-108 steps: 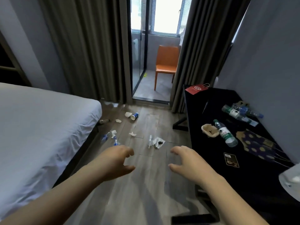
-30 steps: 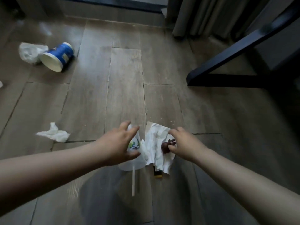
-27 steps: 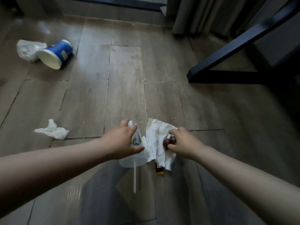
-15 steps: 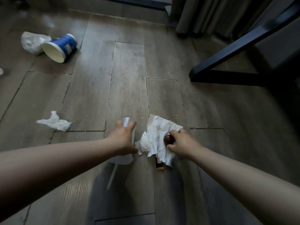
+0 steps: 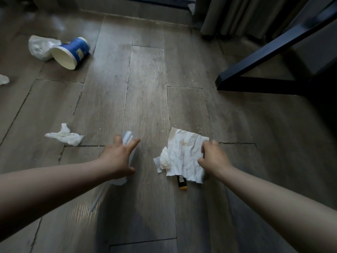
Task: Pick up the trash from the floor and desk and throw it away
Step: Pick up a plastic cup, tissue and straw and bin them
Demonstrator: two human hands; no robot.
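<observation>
Over a littered wooden floor point(image 5: 145, 79), a person's left hand point(image 5: 118, 157) curls its fingers round a clear plastic cup point(image 5: 127, 138) while the right hand point(image 5: 214, 157) pinches the edge of a crumpled napkin point(image 5: 184, 154) lying flat, seemingly gathering both to throw away

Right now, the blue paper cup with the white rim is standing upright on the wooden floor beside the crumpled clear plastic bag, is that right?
Not quite. The blue paper cup lies on its side, its open mouth turned toward the camera, on the wooden floor beside the crumpled clear plastic bag. The head view shows it.
</observation>
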